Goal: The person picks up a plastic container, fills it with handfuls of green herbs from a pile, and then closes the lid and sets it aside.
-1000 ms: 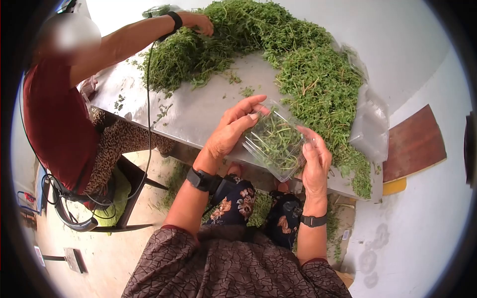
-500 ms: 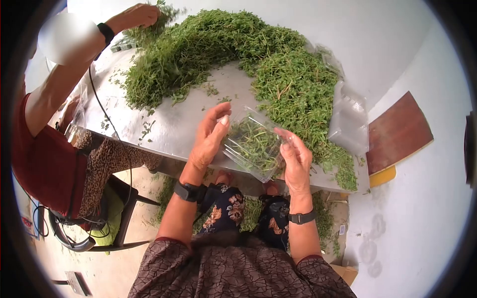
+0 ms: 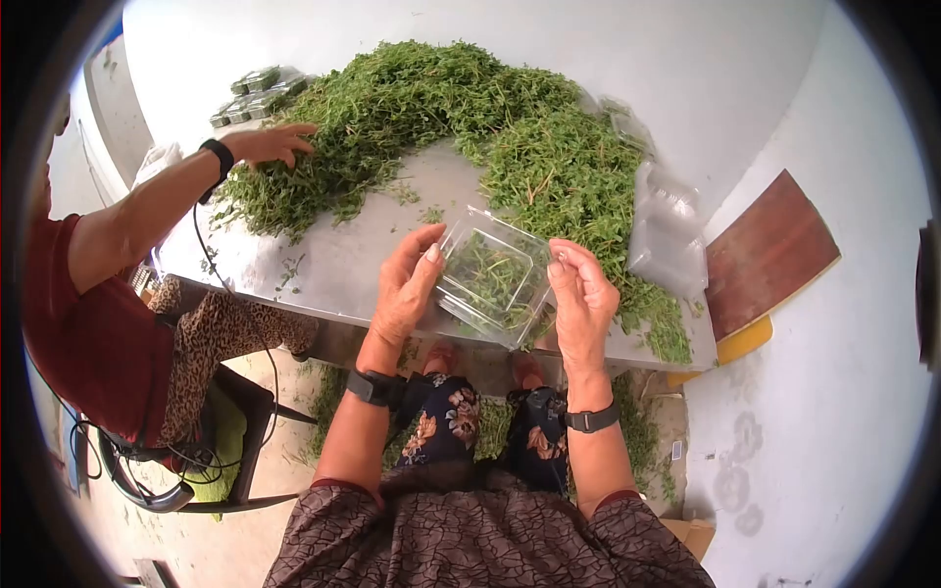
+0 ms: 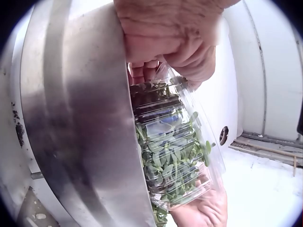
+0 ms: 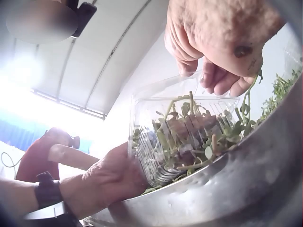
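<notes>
Between both hands, over the metal table's front edge, is a clear plastic box (image 3: 493, 274) with green sprigs inside. In the head view the left hand (image 3: 404, 284) grips its left side, and the right hand (image 3: 585, 304) pinches the upper right corner. The lid lies over the sprigs; whether it is latched I cannot tell. In the left wrist view, leaves (image 4: 173, 156) show through the ribbed wall. The right wrist view shows the right hand (image 5: 218, 42) at the lid's edge, a sprig (image 5: 246, 106) hanging outside by its fingers.
A large heap of greens (image 3: 431, 98) curves across the metal table (image 3: 363, 235). Empty clear boxes (image 3: 668, 230) stand at its right, filled boxes (image 3: 257, 93) at the back left. Another person (image 3: 98, 323) sits at the left, a hand at the heap. A brown board (image 3: 774, 255) lies beyond the right end.
The lid now lies flatter over the sprigs, and the box has turned slightly. The other person's hand has come back from the boxes to the heap. The head view has shifted.
</notes>
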Action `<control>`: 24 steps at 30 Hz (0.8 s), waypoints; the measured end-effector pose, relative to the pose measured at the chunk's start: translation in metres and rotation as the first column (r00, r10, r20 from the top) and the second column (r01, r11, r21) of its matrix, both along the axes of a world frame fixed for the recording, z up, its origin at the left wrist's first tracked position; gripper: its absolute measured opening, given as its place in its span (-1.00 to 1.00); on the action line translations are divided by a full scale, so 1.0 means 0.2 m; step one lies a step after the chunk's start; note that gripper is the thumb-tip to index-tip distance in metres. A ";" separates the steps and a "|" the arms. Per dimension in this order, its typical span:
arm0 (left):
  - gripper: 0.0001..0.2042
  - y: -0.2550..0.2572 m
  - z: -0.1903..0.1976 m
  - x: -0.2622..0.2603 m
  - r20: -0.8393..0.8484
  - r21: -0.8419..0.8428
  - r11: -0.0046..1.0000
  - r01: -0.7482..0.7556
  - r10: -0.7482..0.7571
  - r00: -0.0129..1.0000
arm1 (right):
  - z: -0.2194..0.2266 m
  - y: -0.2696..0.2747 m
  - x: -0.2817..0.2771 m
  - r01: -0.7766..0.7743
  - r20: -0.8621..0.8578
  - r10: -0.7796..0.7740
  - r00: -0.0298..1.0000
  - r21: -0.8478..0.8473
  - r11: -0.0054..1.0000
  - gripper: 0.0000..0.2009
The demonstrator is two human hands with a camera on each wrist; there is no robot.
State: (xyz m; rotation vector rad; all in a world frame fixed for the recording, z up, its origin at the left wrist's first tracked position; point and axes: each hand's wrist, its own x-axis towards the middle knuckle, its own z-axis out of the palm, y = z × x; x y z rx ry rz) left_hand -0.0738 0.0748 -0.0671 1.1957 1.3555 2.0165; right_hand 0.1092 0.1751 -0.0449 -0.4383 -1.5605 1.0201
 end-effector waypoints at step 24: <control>-0.73 0.01 -0.05 -0.08 0.394 0.341 0.940 0.014 -0.156 0.906 | 0.20 0.51 -0.10 0.184 0.742 -0.520 0.423 0.491 0.851 -0.54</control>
